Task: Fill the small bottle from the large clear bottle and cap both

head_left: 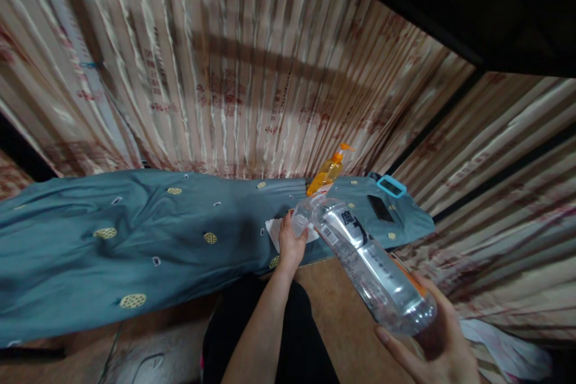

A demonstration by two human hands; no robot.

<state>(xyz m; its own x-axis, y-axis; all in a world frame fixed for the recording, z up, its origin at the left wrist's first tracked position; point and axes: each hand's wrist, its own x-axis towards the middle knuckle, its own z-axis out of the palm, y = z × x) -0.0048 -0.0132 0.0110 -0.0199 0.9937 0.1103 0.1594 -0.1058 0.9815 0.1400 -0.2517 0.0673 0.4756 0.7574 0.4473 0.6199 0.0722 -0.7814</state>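
My right hand (434,345) grips the base of a clear plastic bottle (369,261) with a dark label, tilted so its neck points away toward the bed. My left hand (290,243) is closed around the bottle's mouth and cap end, just above a white tissue or paper (273,229) that lies on the teal bedsheet (135,234). My left forearm stretches forward from the lower middle of the view.
An orange pump bottle (327,173) stands at the back of the bed by the striped curtain (234,60). A dark phone (380,208) and a light-blue framed item (390,186) lie at the sheet's right end. White cloth (508,351) lies on the floor at lower right.
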